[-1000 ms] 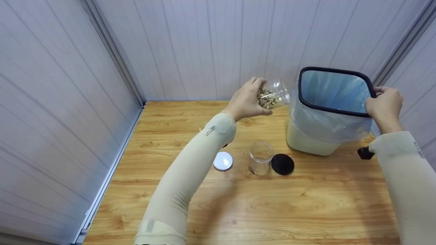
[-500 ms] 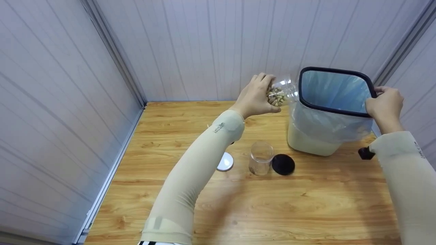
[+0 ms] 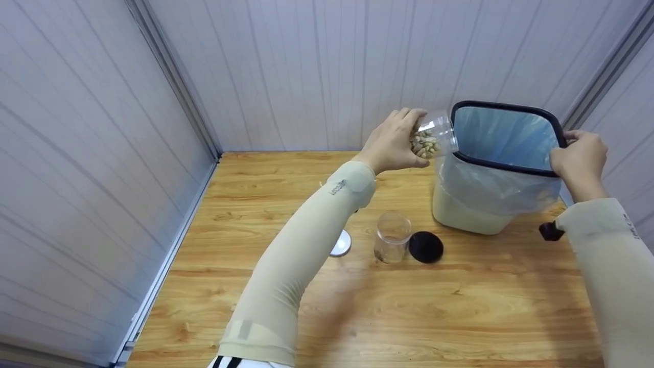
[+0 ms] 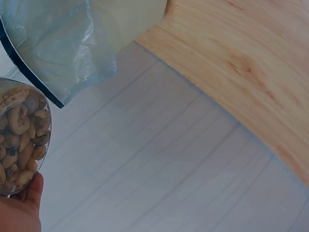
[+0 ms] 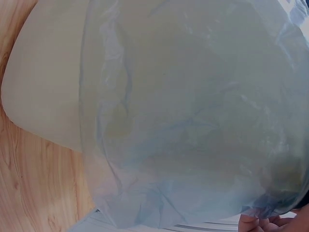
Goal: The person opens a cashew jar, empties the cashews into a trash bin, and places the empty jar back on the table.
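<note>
My left hand grips a clear jar tilted onto its side, its mouth towards the bin's left rim. Cashews lie inside the jar; the left wrist view shows the cashews up close. With curled fingers my right hand holds the right side of the black rim of a cream trash bin. A translucent bag lines the bin and hangs over its outside. In the right wrist view the bag fills most of the picture, and only some fingers show at the bottom.
On the wooden surface stands a second clear jar, a little dark matter at its bottom. Beside it lies a black lid. A white lid is partly hidden by the left sleeve. Panelled walls enclose the back and sides.
My left hand has moved right with the tilted jar, bringing its mouth up to the bin's left rim. The left sleeve now covers part of the white lid. My right hand stays on the rim.
</note>
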A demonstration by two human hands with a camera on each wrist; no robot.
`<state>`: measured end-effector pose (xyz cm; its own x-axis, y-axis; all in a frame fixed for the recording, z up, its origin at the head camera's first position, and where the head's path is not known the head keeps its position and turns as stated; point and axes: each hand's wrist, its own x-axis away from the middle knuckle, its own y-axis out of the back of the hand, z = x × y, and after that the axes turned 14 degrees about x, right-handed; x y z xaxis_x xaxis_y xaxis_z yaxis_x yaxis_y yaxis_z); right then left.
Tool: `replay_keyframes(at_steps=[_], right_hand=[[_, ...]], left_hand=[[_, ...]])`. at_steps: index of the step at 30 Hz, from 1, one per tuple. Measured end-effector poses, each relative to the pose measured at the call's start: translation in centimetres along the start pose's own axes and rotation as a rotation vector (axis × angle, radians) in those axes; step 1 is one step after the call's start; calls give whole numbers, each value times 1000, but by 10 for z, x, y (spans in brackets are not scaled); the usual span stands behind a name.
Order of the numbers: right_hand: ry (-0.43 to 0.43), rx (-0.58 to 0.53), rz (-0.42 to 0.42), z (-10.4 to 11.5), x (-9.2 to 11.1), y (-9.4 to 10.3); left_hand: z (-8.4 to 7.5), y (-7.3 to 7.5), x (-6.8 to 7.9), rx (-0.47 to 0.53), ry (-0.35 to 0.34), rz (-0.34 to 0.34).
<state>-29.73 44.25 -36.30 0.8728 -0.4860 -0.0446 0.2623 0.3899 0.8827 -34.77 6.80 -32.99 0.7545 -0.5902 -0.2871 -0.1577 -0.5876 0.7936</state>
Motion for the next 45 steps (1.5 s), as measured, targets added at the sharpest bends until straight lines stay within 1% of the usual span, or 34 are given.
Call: replay_keyframes(at_steps=[10,21,28,31,34,39,45], right_hand=[[13,-4,-8,0,-1,-1],[16,0,-2,-1,2,0],[11,-10,-7,-1,2,2],[16,1,-13,-2,2,1],[18,7,-18,-3,2,0],[15,6,-16,-3,4,0],[21,15,-19,-3,6,0]], left_hand=[[-12,-4,-10,-73,-22,3],[-17,-18,-15,-138,-29,13],[-20,-22,-21,-203,6,-30],[-22,-25,-23,-230,8,-48],[-24,-27,-24,-252,-3,-57],[-26,-29,-27,-309,-26,-49],[-30,-25,-29,-386,-54,-38]])
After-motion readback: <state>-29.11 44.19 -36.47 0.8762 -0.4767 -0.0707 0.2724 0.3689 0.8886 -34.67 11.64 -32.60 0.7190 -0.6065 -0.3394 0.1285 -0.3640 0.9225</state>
